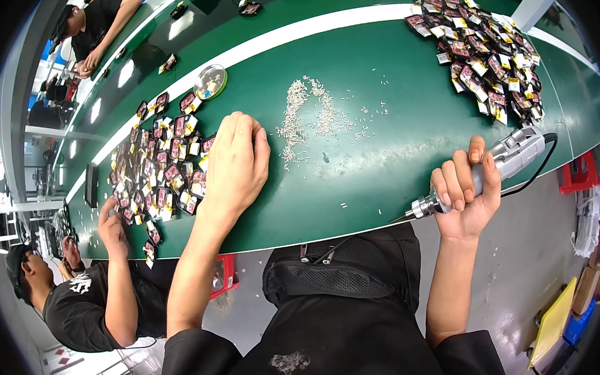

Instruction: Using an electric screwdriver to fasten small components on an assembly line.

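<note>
My right hand (468,211) is wrapped round a silver-grey electric screwdriver (520,152) at the table's near edge. Its thin bit points left and a black cord leads off its back end. Over the table, my left hand (233,165) has its fingers curled together, back of the hand up; what they hold, if anything, is hidden. Just left of that hand lies a heap of small black-and-red parts (173,173) with white and yellow tabs. To its right, many tiny pale pins or screws (295,112) are strewn in an arch on the green table top (381,162).
A larger heap of the same parts (481,53) lies at the far right. A round clear dish (210,81) with small bits stands behind my left hand. One co-worker (80,297) sits at my left; another (101,28) works across the table. Red stools (579,172) stand below.
</note>
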{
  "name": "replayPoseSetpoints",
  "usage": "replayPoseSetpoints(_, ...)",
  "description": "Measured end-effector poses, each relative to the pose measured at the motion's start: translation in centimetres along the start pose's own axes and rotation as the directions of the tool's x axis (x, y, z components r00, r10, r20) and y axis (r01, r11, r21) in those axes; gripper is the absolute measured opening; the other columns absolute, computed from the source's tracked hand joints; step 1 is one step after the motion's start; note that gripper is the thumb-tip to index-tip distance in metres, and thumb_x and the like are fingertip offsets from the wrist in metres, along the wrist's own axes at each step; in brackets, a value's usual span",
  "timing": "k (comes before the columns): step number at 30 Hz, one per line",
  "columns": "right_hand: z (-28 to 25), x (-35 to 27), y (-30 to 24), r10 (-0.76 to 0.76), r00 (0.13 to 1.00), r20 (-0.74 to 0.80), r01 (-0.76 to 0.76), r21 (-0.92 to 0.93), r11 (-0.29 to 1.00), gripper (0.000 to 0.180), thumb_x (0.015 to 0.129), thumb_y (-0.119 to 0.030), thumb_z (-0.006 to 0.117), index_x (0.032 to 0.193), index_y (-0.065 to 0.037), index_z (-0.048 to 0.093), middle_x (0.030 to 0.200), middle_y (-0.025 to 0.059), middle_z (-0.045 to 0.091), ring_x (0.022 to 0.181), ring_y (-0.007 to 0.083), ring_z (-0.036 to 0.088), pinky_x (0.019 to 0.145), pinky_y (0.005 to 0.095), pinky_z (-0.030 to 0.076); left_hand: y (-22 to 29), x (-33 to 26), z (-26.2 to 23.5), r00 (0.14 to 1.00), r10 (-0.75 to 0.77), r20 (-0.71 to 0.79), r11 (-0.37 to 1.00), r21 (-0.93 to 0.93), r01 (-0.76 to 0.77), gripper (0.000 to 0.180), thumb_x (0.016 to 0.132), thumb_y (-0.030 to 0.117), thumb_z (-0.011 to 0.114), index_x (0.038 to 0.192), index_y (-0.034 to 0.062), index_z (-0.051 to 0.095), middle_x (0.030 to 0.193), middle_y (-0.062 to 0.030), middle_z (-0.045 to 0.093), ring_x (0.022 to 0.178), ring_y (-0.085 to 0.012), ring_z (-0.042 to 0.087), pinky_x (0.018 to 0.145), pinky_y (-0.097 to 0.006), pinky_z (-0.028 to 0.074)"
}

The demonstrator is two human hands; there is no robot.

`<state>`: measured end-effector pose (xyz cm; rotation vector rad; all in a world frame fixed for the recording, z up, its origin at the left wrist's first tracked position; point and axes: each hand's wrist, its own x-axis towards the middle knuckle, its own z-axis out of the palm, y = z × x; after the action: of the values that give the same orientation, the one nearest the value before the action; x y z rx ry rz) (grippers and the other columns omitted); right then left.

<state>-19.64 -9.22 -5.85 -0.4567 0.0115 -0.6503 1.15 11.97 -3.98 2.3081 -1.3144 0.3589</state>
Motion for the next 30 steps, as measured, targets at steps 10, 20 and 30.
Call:
replayPoseSetpoints(10, 0.3, -0.4, 0.1, -0.026, 0.999, -0.037, 0.024, -0.049, 0.999, 0.017, 0.095, -0.021, 0.042, 0.089, -0.006, 0.046, 0.049, -0.0028, 0.033, 0.038, 0.0079, 0.031, 0.043, 0.0258, 0.034, 5.2, -4.5, -1.2, 0.955, -0.294, 0.044, 0.731, -0.633, 0.254, 0.009, 0.077, -0.01, 0.065, 0.085, -0.0059, 0.065, 0.084, -0.0112, 0.065, 0.073, -0.0146, 0.061, 0.066, -0.024, 0.049)
replayPoseSetpoints(20, 6.5, -0.9, 2.5, -0.09, 0.986, 0.144, 0.08, 0.075, 0.994, 0.022, 0.096, -0.025, 0.044, 0.092, -0.005, 0.052, 0.05, -0.0028, 0.037, 0.039, 0.0082, 0.035, 0.046, 0.0252, 0.035, 10.8, -7.6, -0.1, 0.851, -0.327, 0.41, -0.211, -0.91, 0.357, 0.018, 0.092, 0.009, 0.056, 0.083, -0.0066, 0.058, 0.079, -0.0143, 0.059, 0.066, -0.0143, 0.056, 0.057, -0.025, 0.046)
replayPoseSetpoints(30, 6.3, -1.6, 2.5, -0.103, 0.98, 0.173, 0.103, 0.011, 0.995, 0.025, 0.097, -0.027, 0.042, 0.093, -0.004, 0.051, 0.051, -0.0021, 0.037, 0.039, 0.009, 0.036, 0.046, 0.0258, 0.036, 11.8, -7.6, 0.1, 0.848, -0.283, 0.448, -0.276, -0.885, 0.376, 0.019, 0.092, 0.01, 0.056, 0.082, -0.0054, 0.057, 0.079, -0.013, 0.059, 0.065, -0.0123, 0.054, 0.056, -0.023, 0.044)
